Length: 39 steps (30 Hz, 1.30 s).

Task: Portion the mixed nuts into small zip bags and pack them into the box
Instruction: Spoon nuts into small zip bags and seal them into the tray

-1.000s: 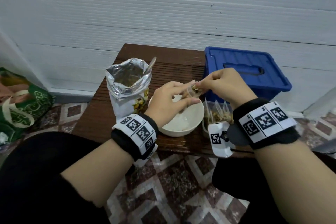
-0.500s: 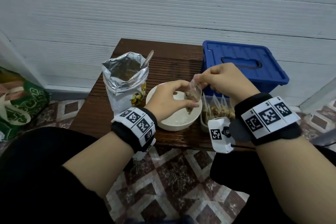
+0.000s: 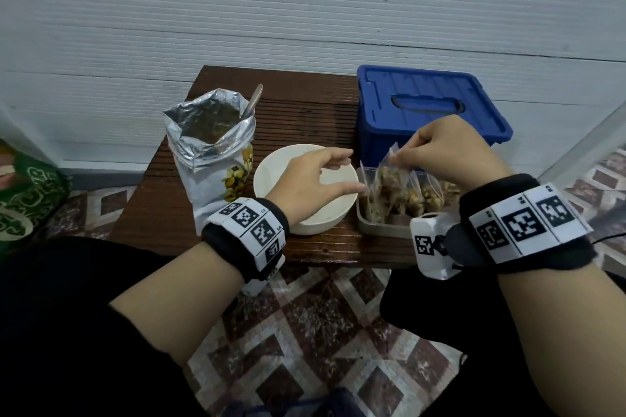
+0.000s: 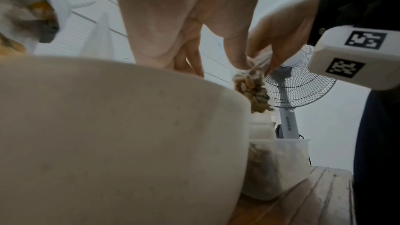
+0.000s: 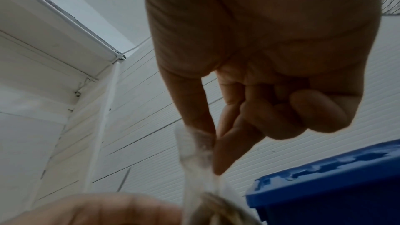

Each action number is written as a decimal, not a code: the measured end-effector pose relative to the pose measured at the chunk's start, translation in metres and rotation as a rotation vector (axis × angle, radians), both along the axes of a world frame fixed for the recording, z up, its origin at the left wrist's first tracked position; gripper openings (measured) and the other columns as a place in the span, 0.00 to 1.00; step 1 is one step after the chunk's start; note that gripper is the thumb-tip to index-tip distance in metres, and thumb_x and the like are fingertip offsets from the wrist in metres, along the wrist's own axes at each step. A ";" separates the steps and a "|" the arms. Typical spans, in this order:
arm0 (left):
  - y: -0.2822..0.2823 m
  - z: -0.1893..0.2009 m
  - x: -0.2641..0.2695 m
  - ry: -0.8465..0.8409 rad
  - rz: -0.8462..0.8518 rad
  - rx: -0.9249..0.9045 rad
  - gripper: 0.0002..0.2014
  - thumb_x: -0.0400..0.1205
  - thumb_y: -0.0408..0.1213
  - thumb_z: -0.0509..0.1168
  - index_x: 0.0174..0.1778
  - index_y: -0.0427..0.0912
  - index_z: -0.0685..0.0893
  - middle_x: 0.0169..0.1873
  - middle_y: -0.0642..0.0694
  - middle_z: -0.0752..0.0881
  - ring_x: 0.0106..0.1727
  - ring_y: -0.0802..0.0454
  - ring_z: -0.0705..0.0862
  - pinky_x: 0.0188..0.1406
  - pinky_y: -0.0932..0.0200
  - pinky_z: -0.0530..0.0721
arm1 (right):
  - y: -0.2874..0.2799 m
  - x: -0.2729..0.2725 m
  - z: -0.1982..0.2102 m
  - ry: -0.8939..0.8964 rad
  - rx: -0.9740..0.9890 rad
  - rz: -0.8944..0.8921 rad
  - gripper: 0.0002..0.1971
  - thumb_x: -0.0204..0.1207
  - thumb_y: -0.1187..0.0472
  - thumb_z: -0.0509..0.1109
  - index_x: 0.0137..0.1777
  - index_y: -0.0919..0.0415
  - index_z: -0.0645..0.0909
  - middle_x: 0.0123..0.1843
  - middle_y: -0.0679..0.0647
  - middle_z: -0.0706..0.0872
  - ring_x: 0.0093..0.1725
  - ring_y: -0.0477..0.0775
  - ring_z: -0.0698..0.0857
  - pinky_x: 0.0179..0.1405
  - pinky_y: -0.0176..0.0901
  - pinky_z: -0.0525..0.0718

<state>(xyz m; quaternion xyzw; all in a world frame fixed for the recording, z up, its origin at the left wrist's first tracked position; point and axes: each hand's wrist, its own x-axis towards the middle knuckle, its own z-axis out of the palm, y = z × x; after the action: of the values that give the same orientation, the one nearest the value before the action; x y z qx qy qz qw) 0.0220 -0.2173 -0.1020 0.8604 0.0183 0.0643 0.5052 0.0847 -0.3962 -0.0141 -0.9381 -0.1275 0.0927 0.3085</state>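
My right hand [image 3: 399, 156] pinches the top strip of a small clear zip bag [image 3: 389, 181] filled with mixed nuts. The bag hangs over the left end of a clear plastic box [image 3: 381, 230], which holds several filled bags standing upright. In the right wrist view the thumb and forefinger of my right hand [image 5: 216, 145] squeeze the bag's top [image 5: 194, 145]. My left hand [image 3: 349, 173] hovers over the white bowl [image 3: 271, 173], fingers relaxed and spread, holding nothing, thumb tip close beside the bag. The left wrist view shows the bag [image 4: 253, 90] above the box [image 4: 288, 160].
An open foil nut pouch [image 3: 213, 159] with a spoon handle [image 3: 254, 100] sticking out stands left of the bowl. A blue bin [image 3: 423, 101] with its lid on sits behind the clear box. All rest on a small dark wooden table [image 3: 305, 112]. A standing fan [image 4: 303, 88] is at the right.
The nut bag has travelled right, from above the bowl to above the clear box, in my right hand. My left hand has let go of it and stayed over the bowl.
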 end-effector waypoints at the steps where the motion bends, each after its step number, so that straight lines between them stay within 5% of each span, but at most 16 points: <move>1: 0.003 -0.001 0.001 0.006 0.022 0.009 0.28 0.74 0.49 0.75 0.70 0.49 0.80 0.59 0.57 0.85 0.61 0.65 0.81 0.63 0.68 0.76 | -0.004 0.002 -0.001 0.009 -0.021 -0.011 0.10 0.72 0.61 0.76 0.31 0.64 0.86 0.32 0.55 0.87 0.30 0.42 0.79 0.22 0.30 0.70; 6: 0.017 -0.002 0.005 0.027 0.112 0.065 0.19 0.80 0.45 0.71 0.66 0.47 0.82 0.55 0.58 0.85 0.56 0.65 0.82 0.52 0.80 0.74 | -0.011 0.006 -0.009 0.017 -0.139 -0.032 0.08 0.72 0.63 0.75 0.35 0.68 0.88 0.37 0.58 0.89 0.35 0.47 0.81 0.25 0.36 0.72; 11: 0.029 0.000 0.007 0.026 0.161 0.094 0.15 0.81 0.42 0.70 0.63 0.46 0.84 0.53 0.55 0.86 0.52 0.65 0.82 0.51 0.78 0.74 | -0.013 0.007 -0.018 0.023 -0.184 -0.040 0.08 0.72 0.62 0.75 0.37 0.68 0.88 0.38 0.58 0.89 0.39 0.51 0.84 0.27 0.37 0.74; 14: 0.035 -0.001 0.007 0.075 0.164 0.155 0.15 0.80 0.42 0.71 0.63 0.45 0.84 0.53 0.56 0.86 0.52 0.64 0.82 0.48 0.79 0.72 | -0.010 0.008 -0.029 0.013 -0.165 -0.050 0.09 0.72 0.60 0.75 0.36 0.66 0.88 0.39 0.58 0.89 0.44 0.55 0.86 0.40 0.44 0.83; 17: 0.040 -0.002 0.005 0.149 0.138 0.243 0.18 0.78 0.43 0.73 0.64 0.46 0.83 0.55 0.55 0.86 0.55 0.62 0.81 0.55 0.71 0.73 | -0.007 0.009 -0.036 -0.009 -0.140 -0.081 0.09 0.73 0.58 0.74 0.34 0.62 0.87 0.38 0.56 0.88 0.45 0.55 0.86 0.52 0.55 0.86; 21: 0.039 -0.005 0.003 0.207 0.097 0.373 0.22 0.75 0.47 0.75 0.65 0.49 0.82 0.60 0.54 0.85 0.62 0.58 0.80 0.70 0.56 0.74 | -0.006 0.007 -0.031 -0.058 -0.080 -0.094 0.10 0.74 0.60 0.74 0.31 0.61 0.84 0.37 0.53 0.86 0.44 0.54 0.84 0.43 0.45 0.80; 23: 0.036 -0.006 0.003 0.228 0.088 0.475 0.25 0.74 0.50 0.75 0.67 0.51 0.81 0.66 0.54 0.82 0.70 0.54 0.76 0.75 0.48 0.68 | -0.005 0.008 -0.033 -0.054 -0.111 -0.079 0.10 0.73 0.61 0.74 0.31 0.61 0.84 0.37 0.54 0.87 0.44 0.54 0.85 0.44 0.46 0.83; 27: 0.032 -0.008 0.001 0.278 0.061 0.701 0.28 0.74 0.56 0.73 0.71 0.58 0.77 0.77 0.56 0.70 0.80 0.52 0.62 0.76 0.50 0.53 | 0.001 0.006 -0.047 0.009 -0.202 -0.006 0.08 0.72 0.62 0.74 0.35 0.67 0.86 0.37 0.60 0.88 0.43 0.58 0.87 0.44 0.49 0.85; 31: 0.035 -0.008 0.001 0.284 0.156 0.637 0.24 0.81 0.43 0.69 0.75 0.53 0.74 0.80 0.48 0.62 0.80 0.44 0.58 0.79 0.48 0.54 | 0.003 0.006 -0.048 0.113 -0.268 0.010 0.15 0.70 0.51 0.78 0.36 0.64 0.82 0.38 0.58 0.86 0.43 0.57 0.85 0.45 0.50 0.85; 35: 0.041 -0.010 0.000 0.230 0.218 0.522 0.25 0.81 0.22 0.62 0.73 0.46 0.76 0.74 0.46 0.68 0.75 0.46 0.66 0.74 0.60 0.62 | 0.005 0.009 -0.040 0.083 -0.255 -0.007 0.18 0.71 0.48 0.77 0.32 0.63 0.82 0.34 0.55 0.84 0.39 0.54 0.84 0.36 0.44 0.78; 39: 0.039 -0.005 -0.001 0.163 0.252 0.446 0.25 0.80 0.21 0.63 0.72 0.46 0.76 0.68 0.46 0.71 0.67 0.48 0.75 0.65 0.62 0.70 | 0.012 0.011 -0.037 0.023 -0.154 0.020 0.14 0.73 0.49 0.75 0.38 0.62 0.86 0.40 0.56 0.89 0.46 0.54 0.86 0.45 0.45 0.81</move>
<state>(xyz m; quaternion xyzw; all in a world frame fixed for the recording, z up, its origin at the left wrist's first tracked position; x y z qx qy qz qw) 0.0215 -0.1778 -0.1067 0.9437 0.1511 0.0597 0.2880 0.0953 -0.3837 -0.0514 -0.9566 -0.1257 0.1161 0.2358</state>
